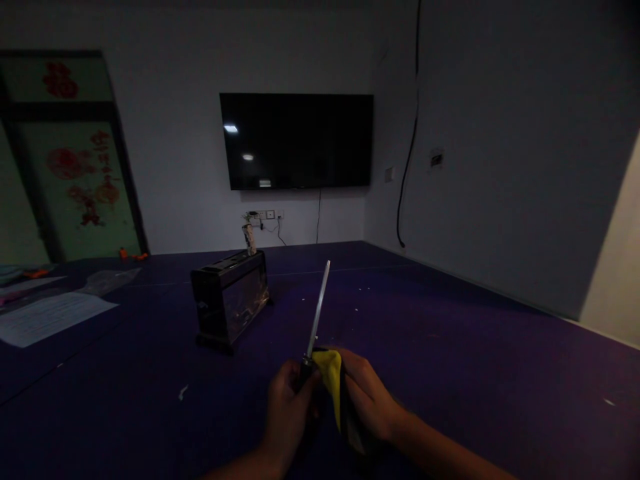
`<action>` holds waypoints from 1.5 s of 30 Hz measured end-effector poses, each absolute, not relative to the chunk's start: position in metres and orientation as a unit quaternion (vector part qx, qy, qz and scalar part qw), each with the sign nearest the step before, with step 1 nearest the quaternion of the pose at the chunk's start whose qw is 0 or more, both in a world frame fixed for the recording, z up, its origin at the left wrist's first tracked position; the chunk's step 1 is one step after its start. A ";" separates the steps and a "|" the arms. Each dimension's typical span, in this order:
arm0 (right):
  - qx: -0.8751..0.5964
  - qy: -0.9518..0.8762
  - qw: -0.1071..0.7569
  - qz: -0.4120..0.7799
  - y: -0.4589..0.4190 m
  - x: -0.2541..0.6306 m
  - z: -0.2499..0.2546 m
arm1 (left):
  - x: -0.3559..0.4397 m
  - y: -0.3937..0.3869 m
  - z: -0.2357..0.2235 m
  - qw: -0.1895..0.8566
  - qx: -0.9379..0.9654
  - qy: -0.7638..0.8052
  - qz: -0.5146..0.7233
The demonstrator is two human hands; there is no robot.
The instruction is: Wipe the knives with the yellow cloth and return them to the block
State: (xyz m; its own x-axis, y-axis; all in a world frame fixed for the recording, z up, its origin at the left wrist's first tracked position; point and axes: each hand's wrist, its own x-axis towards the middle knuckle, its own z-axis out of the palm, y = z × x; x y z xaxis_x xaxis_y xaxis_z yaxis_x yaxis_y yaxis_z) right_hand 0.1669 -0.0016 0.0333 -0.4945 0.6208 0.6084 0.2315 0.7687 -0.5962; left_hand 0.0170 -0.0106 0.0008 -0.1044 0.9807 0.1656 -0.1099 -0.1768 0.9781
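My left hand [293, 403] is closed round the dark handle of a sharpening steel [319, 310]. Its long, thin metal rod points up and slightly right. In my right hand [367, 393] is a yellow cloth [330, 373] with a dark edge and a greyish other side. The cloth lies right beside the handle, close to the fingers of my left hand. Ahead and to the left stands a black, slotted block [230, 297] like a knife block, with shiny side panels and small feet. A pale, patterned upright piece [249, 239] shows at its far end.
The purple-blue table surface [450, 373] carries small white scraps [183, 392]. Printed paper [55, 317] and a clear plastic bag [110, 281] lie at the left, with orange items [134, 255] farther back. A television [300, 140] hangs on the wall; a black cable [410, 153] hangs at right.
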 end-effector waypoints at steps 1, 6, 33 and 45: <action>-0.252 -0.843 0.430 0.201 -0.002 0.168 0.032 | 0.017 -0.011 0.002 0.456 0.491 0.447 0.592; -0.237 -0.864 0.425 0.126 -0.002 0.168 0.029 | 0.018 -0.017 0.009 0.452 0.502 0.439 0.593; -0.250 -0.810 0.477 0.230 -0.002 0.164 0.032 | 0.016 -0.016 0.006 0.459 0.531 0.450 0.552; -0.259 -0.757 0.474 0.368 -0.003 0.160 0.033 | 0.018 -0.018 0.003 0.510 0.546 0.430 0.507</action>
State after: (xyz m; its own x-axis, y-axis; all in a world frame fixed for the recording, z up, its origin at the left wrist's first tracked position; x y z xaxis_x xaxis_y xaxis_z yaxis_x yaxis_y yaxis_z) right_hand 0.1601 -0.0032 0.0331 -0.4158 0.7410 0.5272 0.0430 0.5951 -0.8025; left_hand 0.0184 -0.0175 0.0031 0.1162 0.9864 0.1163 -0.0473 -0.1115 0.9926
